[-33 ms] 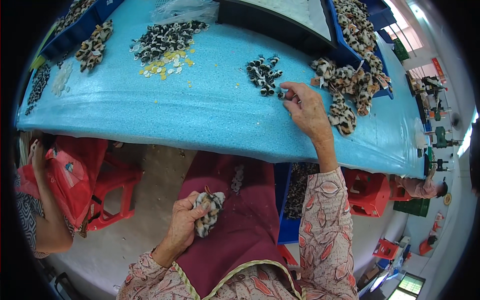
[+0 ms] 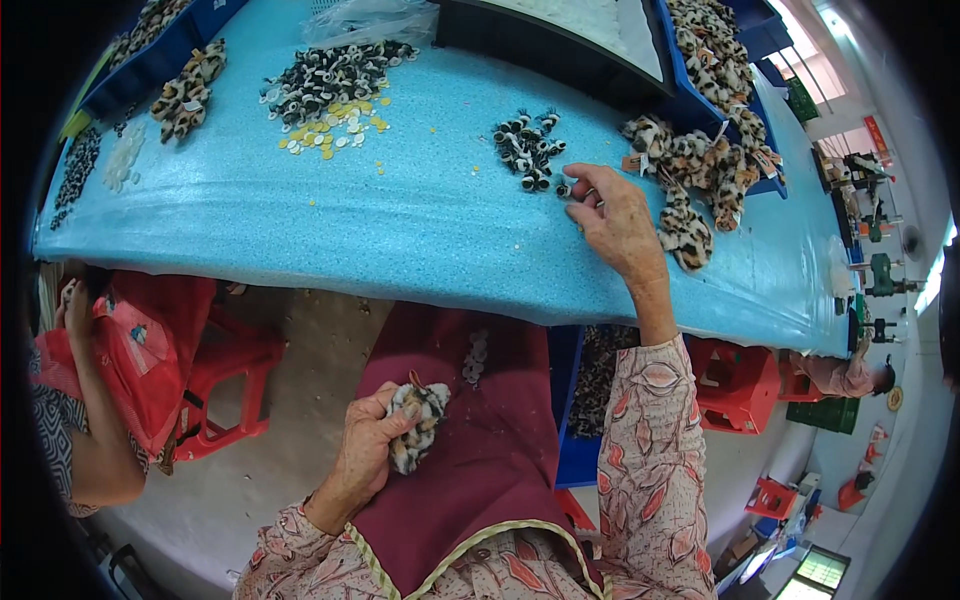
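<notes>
Above my lap, my left hand [image 2: 372, 440] is closed on a spotted plush piece [image 2: 418, 428] in white, tan and black fur, with the thumb pressed on its front. My right hand [image 2: 618, 222] reaches over the blue table, thumb and forefinger apart. Between those fingertips lies a single small black-and-white plastic toy eye [image 2: 563, 190]. Just left of it is a loose cluster of similar eyes [image 2: 525, 152] with dark fringes. Right of my hand, more spotted plush pieces [image 2: 685, 232], some with paper tags, lie on the table.
Farther left are a heap of eyes [image 2: 325, 85] and scattered yellow and white discs [image 2: 325, 133]. A black tray [image 2: 560, 55] stands at the back, a blue bin [image 2: 690, 95] of plush at the right. Clear discs [image 2: 475, 357] rest on my apron. Another person's arm [image 2: 100, 430] shows left.
</notes>
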Tool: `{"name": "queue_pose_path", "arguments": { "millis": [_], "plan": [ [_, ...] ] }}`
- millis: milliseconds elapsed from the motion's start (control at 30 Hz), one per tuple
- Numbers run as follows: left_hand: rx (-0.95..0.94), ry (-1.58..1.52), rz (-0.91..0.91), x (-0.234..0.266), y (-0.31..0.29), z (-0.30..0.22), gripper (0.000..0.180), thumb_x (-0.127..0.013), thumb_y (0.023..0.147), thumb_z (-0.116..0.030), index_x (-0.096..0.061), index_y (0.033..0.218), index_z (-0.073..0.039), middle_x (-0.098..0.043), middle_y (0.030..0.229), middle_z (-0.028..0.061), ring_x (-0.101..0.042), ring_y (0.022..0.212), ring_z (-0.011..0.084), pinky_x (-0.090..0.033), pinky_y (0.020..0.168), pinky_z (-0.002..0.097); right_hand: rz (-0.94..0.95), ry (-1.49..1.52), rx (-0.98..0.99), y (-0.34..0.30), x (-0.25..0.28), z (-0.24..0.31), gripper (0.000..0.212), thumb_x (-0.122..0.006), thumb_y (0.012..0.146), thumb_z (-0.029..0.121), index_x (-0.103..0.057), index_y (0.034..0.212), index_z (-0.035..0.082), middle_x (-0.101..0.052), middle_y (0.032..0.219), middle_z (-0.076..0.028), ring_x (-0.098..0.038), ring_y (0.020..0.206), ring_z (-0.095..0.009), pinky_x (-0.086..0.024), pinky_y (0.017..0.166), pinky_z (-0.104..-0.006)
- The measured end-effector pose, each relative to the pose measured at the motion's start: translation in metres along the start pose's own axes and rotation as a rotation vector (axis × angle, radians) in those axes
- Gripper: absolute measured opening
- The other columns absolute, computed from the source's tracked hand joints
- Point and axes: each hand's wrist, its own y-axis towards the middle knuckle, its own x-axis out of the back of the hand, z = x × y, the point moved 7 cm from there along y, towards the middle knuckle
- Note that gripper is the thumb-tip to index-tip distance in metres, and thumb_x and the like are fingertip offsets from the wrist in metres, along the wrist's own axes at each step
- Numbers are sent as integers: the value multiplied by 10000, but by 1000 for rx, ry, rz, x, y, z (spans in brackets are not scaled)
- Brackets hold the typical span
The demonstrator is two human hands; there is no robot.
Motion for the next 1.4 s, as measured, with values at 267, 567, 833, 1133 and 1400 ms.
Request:
{"name": "queue_pose_path", "arguments": {
  "millis": [267,567,833,1133,1400],
  "plan": [
    [-49,-19,-6,16,3,5,167,-599,871,-56,-621,1007,40,-655,922,50,-622,798,105,-518,736,245,4,-82,-93,7,-20,2,203,-716,734,93,-667,925,43,-636,831,-106,-606,711,-226,-497,671,-335],
    [15,80,49,-4,7,14,106,-591,853,-28,-644,903,50,-535,843,0,-558,670,80,-451,563,224,-78,-99,-29,-8,5,8,174,-646,781,-15,-670,953,-2,-683,857,-97,-658,751,-149,-516,705,-257],
    [10,3,59,12,4,12,170,-627,877,-129,-677,872,33,-528,891,8,-553,692,82,-445,588,218,-121,563,-184,-75,9,40,137,-611,756,-84,-645,883,-43,-627,818,-120,-595,678,-153,-489,652,-253],
    [130,-382,143,18,14,27,293,-569,921,-221,-605,1069,29,-659,951,74,-633,844,149,-502,800,300,248,1099,-631,-179,-94,99,151,-628,759,-125,-647,896,-63,-643,906,-144,-637,756,-168,-541,688,-267],
    [177,-251,58,14,12,36,305,-578,923,-237,-629,1044,38,-664,930,76,-624,807,131,-501,734,272,330,976,-399,-193,-106,90,185,-659,750,-120,-657,922,-51,-630,910,-62,-615,828,-111,-506,722,-209]
  ]
}}
